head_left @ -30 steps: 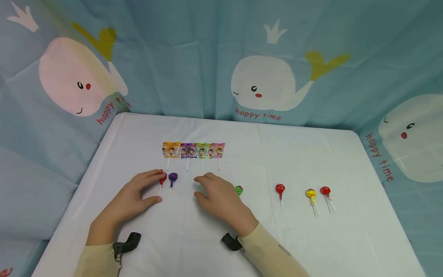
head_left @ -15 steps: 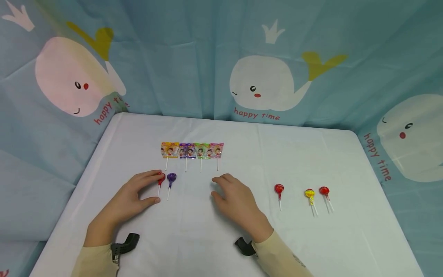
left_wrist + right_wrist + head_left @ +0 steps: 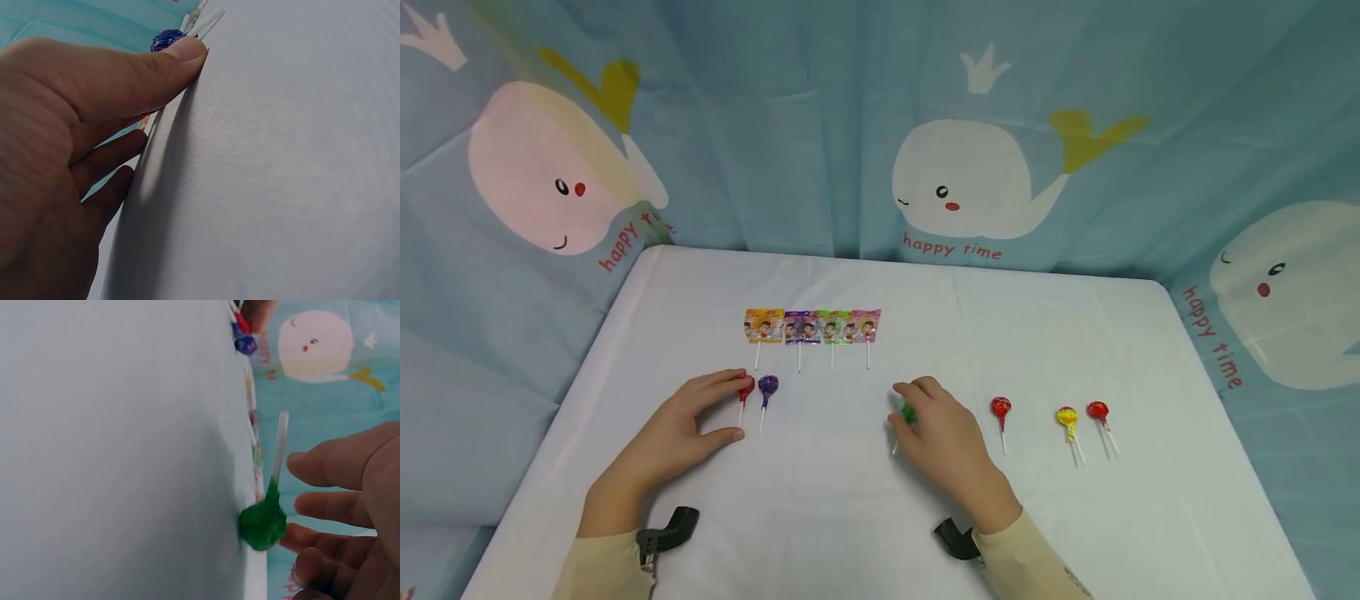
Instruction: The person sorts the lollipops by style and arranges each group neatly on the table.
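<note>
My left hand (image 3: 670,429) rests on the white table with its fingertips at the head of a red round lollipop (image 3: 745,392); its thumb lies apart, near the stick. Just right of it lies a purple round lollipop (image 3: 767,387), whose wrapped head (image 3: 166,40) shows beyond the thumb in the left wrist view. My right hand (image 3: 951,442) is over a green round lollipop (image 3: 909,413), partly covering it in the head view. In the right wrist view the green head (image 3: 264,525) and white stick stand beside loosely spread fingers, the thumb apart from the stick.
Several flat-wrapped lollipops lie in a row behind the hands: orange (image 3: 764,326), purple (image 3: 802,327), green (image 3: 832,327) and pink (image 3: 866,326). Farther right lie a red lollipop (image 3: 1001,407), a yellow one (image 3: 1067,417) and another red one (image 3: 1098,412). A whale-print curtain (image 3: 820,167) hangs behind.
My right hand has moved right, away from the purple round lollipop, and is now around the green one, which it hid half a second ago. The left hand stays at the red lollipop.
</note>
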A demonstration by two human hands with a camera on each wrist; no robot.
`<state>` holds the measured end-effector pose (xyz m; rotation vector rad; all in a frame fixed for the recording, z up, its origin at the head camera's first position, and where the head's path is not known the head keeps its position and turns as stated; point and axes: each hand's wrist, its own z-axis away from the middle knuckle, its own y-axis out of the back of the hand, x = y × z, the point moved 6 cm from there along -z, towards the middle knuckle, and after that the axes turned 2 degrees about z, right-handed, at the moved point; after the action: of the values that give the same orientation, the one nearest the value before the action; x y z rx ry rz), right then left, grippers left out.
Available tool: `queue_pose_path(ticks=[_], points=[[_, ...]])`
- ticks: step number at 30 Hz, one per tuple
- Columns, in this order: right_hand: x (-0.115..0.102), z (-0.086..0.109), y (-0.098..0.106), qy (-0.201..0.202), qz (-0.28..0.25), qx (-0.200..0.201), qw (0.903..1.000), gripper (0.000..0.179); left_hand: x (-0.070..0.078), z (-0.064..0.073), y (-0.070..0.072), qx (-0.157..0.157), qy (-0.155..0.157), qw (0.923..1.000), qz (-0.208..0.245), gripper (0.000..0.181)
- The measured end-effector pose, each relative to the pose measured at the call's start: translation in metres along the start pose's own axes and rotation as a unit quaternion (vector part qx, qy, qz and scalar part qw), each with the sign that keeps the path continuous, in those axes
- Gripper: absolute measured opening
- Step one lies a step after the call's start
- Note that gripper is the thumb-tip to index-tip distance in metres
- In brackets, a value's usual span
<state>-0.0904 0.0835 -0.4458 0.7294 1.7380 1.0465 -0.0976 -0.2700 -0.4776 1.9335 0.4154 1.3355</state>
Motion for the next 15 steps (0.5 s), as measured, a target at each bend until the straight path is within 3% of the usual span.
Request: queue_pose_path(ticks=[15], points=[[0.017, 0.010, -0.005, -0.037, -0.007, -0.027, 0.9990, 0.045, -0.004, 0.002, 0.000, 0.001, 0.005, 1.0000, 0.002, 0.078]])
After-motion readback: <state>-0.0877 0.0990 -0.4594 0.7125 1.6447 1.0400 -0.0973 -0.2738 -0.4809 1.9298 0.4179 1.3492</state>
